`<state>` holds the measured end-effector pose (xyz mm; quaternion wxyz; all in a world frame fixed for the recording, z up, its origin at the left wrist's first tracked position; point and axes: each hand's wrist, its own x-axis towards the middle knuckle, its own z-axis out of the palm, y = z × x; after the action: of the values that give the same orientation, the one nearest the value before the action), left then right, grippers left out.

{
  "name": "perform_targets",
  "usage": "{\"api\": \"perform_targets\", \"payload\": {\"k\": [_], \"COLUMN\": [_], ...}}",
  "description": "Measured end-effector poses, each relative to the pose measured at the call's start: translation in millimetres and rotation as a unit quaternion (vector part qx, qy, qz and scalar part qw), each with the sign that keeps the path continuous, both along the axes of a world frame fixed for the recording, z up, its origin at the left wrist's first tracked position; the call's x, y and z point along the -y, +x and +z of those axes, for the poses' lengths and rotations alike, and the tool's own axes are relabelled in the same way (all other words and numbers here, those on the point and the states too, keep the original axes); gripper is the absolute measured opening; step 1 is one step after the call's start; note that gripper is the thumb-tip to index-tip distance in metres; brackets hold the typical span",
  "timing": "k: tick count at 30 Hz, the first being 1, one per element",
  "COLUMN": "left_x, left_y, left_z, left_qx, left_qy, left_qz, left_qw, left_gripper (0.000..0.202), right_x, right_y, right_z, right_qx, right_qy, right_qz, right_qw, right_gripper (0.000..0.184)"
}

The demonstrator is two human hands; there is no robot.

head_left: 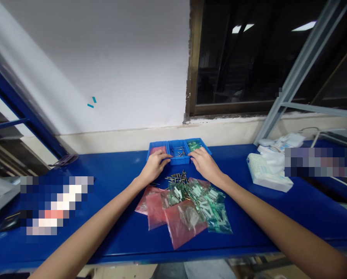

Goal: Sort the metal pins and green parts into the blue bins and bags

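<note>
Three small blue bins stand side by side against the wall. The left bin [150, 155] holds something pink, the middle bin [179, 161] a few thin metal pins, and the right bin [207, 149] green packets. My left hand [156, 162] is closed at the front left corner of the middle bin, fingertips on its rim. At the opposite front corner my right hand [202, 161] pinches the rim, partly covering the right bin. Just in front lie a heap of loose metal pins [177, 177], pink plastic bags [185, 224] and green clear bags [208, 207] with pale pieces inside.
The bins and bags rest on a blue table [118, 166]. To the right lies a soft pack of tissues [268, 172] near a grey metal post [278, 104]. A black object [12, 221] and a blurred-out patch are at the left.
</note>
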<state>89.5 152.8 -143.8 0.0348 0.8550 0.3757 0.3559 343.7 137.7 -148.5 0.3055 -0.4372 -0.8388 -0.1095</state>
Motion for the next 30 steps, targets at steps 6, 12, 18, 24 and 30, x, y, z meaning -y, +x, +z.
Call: {"api": "perform_targets", "payload": {"k": [6,12,18,24,30], "left_x": [-3,1,6,9,9], "left_y": [4,5,4,3,1], "left_z": [1.5,-0.9,-2.7,-1.8,-5.1], "left_qx": [0.013,0.016,0.011,0.010,0.027], "left_qy": [-0.015,-0.012,-0.005,0.002,0.010], "left_qz": [0.018,0.021,0.013,0.003,0.007], "left_qw": [1.000,1.000,1.000,1.000,1.000], "left_gripper": [0.016,0.016,0.016,0.017,0.018], "right_x": [-6,-5,-4,-6,-6], "right_y": [2,2,2,4,4], "right_z": [-1.6,-2.2,-0.3,-0.7,-1.3], "right_qx": [-0.050,-0.073,-0.064,-0.031,-0.029], "right_qy": [-0.005,-0.002,-0.002,0.005,0.001], "right_qz": [0.019,0.027,0.032,0.041,0.042], "right_qw": [0.999,0.997,0.997,0.999,0.999], "right_gripper": [0.015,0.015,0.014,0.016,0.017]}}
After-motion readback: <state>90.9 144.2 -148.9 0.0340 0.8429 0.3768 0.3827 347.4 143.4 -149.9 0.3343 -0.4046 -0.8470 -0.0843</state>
